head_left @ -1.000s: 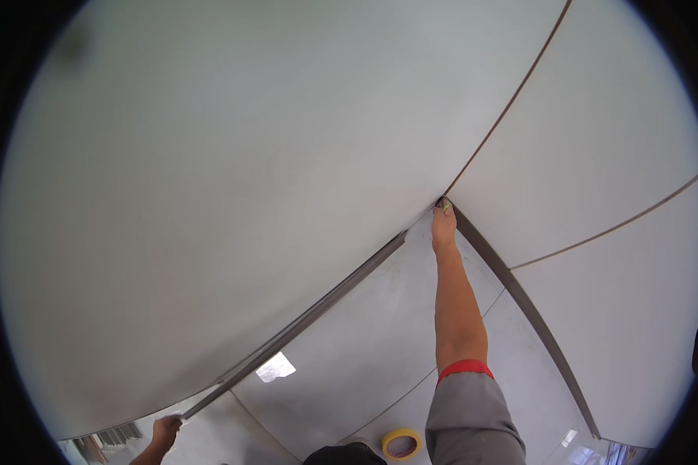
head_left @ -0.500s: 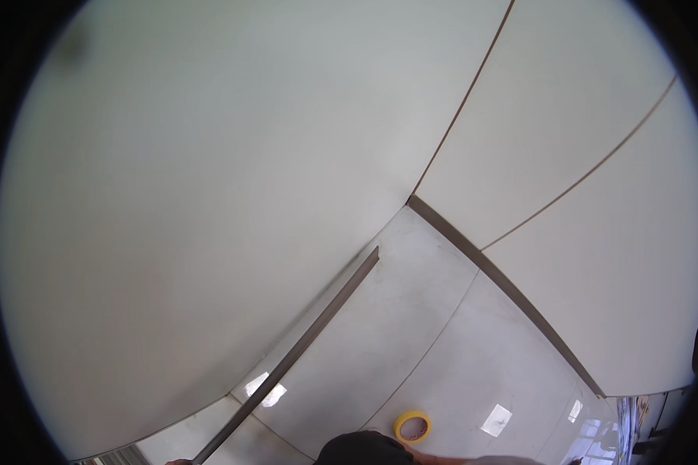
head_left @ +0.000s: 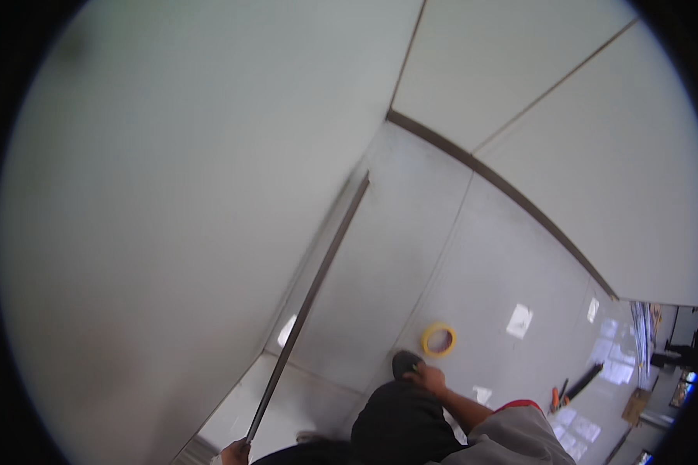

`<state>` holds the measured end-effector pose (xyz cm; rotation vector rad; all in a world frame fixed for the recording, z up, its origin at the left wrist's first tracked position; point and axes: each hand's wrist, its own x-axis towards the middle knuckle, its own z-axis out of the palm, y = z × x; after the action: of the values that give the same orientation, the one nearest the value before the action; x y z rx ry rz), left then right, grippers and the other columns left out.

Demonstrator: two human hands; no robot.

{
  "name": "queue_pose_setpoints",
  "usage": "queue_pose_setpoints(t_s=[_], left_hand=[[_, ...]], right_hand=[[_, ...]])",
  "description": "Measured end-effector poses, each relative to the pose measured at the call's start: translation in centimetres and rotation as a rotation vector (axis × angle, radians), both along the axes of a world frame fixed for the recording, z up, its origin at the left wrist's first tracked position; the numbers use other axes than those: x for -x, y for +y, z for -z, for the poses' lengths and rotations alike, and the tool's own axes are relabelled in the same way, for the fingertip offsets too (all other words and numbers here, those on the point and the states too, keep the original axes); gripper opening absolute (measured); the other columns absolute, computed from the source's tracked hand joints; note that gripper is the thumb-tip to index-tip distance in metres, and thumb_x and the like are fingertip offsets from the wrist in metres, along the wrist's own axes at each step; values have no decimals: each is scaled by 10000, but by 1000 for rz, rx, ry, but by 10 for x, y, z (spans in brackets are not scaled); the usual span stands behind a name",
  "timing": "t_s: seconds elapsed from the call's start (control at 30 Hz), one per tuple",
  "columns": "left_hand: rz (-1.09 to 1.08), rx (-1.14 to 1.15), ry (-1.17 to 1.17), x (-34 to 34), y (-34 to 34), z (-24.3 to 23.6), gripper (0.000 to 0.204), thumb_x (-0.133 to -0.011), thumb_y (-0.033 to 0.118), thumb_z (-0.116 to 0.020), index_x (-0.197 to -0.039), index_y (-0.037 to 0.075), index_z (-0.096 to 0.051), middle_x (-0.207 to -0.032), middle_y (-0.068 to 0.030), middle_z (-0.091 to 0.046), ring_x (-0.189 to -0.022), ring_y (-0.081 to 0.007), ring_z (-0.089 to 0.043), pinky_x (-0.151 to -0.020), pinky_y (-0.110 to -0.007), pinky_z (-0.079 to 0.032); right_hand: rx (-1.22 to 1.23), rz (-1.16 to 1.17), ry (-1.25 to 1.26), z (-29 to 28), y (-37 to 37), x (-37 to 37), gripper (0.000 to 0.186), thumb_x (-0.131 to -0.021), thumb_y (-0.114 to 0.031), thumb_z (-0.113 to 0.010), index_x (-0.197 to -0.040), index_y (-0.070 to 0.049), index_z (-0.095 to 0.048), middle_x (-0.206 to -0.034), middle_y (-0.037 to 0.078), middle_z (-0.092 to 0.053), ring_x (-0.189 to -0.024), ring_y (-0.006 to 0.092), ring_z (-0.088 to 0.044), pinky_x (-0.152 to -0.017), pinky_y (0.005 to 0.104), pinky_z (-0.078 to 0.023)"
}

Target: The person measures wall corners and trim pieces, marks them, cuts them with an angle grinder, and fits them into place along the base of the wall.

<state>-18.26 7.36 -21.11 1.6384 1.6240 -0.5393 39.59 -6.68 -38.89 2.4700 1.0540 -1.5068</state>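
Note:
A long, dark brown-grey skirting strip (head_left: 310, 306) runs along the foot of the left white wall, a little apart from it. My left hand (head_left: 235, 453) is closed round its near end, at the lower edge of the view. My right hand (head_left: 426, 377) is low over the toe of my dark shoe (head_left: 406, 361), beside my bent knee. Its fingers look curled together; a small pale bit shows at them, too small to name. Just beyond that hand, a yellow roll of tape (head_left: 450, 341) lies flat on the glossy tiled floor.
A matching skirting strip (head_left: 520, 198) is fitted along the foot of the far right wall (head_left: 566, 139). To my right on the floor (head_left: 488, 256) lie an orange-handled tool (head_left: 555, 399) and a long black object (head_left: 585, 384). Long shiny pieces (head_left: 641, 341) are further right.
My view has tilted down, so walls, strip and tape sit differently in it. My right forearm, right hand, shoe and the orange-handled tool have come into view. My left hand still holds the strip.

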Motion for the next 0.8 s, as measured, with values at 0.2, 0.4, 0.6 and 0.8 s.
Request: queue_pose_setpoints(t_s=[0.2, 0.4, 0.6, 0.8], left_hand=[[-61, 90, -103, -30, -27, -94, 294, -1025, 253, -553, -1128, 15, -690, -946, -188, -709, -883, -314, -694, -771, -386, -536], [-148, 204, -134, -36, -38, -182, 268, -1002, 208, -601, -1053, -36, -699, -943, -172, -726, -864, -273, -684, -768, -369, -526], [-97, 416, -76, -31, -49, -335, 329, -1023, 293, -586, -1146, 7, -691, -980, -101, -737, -899, -217, -682, -737, -361, -523], [93, 436, -250, 52, -42, -357, 288, -974, 303, -632, -1004, 28, -712, -874, -63, -722, -822, -150, -661, -730, -363, -528]], right_hand=[[37, 70, -30, -14, 20, 2, 549, -848, -557, -675, -1016, -35, -637, -987, 233, -712, -977, 420, -681, -838, 517, -524], [-12, 243, -101, -66, 33, 38, 484, -858, -516, -664, -962, -44, -629, -924, 231, -707, -923, 433, -683, -817, 540, -520], [0, 513, -267, -256, -76, 29, 452, -889, -492, -634, -947, -43, -641, -898, 224, -703, -887, 431, -675, -752, 550, -504], [292, 656, -357, -541, -369, 136, 472, -874, -507, -638, -921, -39, -676, -904, 223, -706, -894, 434, -676, -783, 550, -520]])
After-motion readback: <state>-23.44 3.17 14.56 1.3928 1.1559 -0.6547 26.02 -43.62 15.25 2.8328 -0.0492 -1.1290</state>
